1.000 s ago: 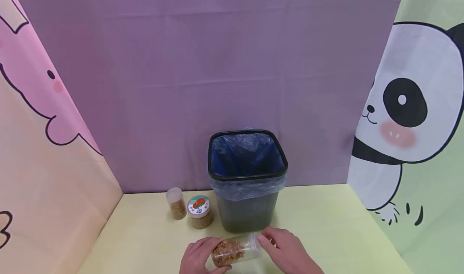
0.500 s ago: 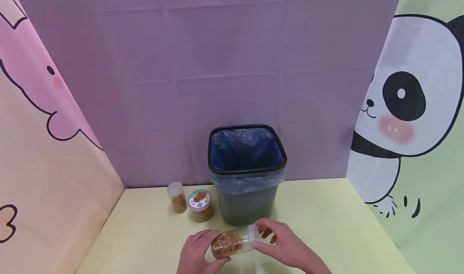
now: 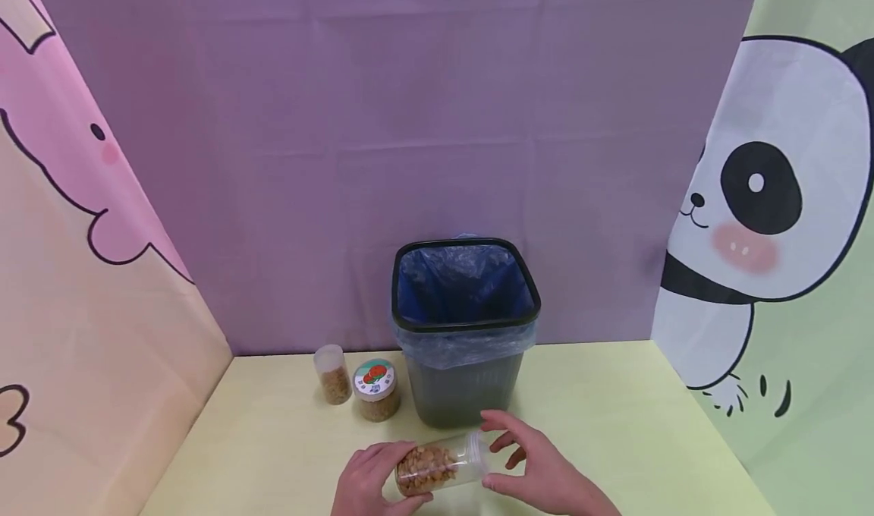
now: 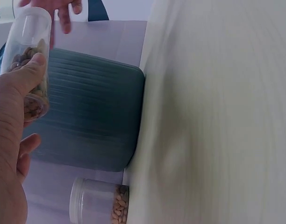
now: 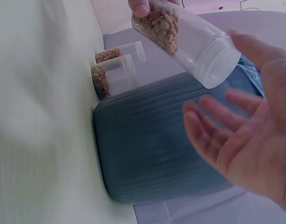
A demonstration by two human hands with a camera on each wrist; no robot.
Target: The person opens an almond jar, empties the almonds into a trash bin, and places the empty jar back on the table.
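The jar (image 3: 430,467), clear and part filled with brown nut-like pieces, was found raised above the bench (image 3: 273,440), in front of the bin (image 3: 464,394). It lay nearly on its side, with its contents gathered toward the base and its translucent lid (image 3: 476,453) in place at the other end. The left hand (image 3: 372,478) gripped the jar near its base, thumb on one side and fingers on the other. The right hand (image 3: 536,467) was spread beside the lid, thumb and fingers apart; whether the thumb touched the lid could not be told. The bin had a black rim (image 3: 467,326) and a blue liner (image 3: 464,284) folded over its edge. To its left stood a tub (image 3: 375,391) with a printed top and, beside that, a slimmer container (image 3: 333,375), both part filled with brown pieces. A purple backdrop (image 3: 410,121) hung behind.
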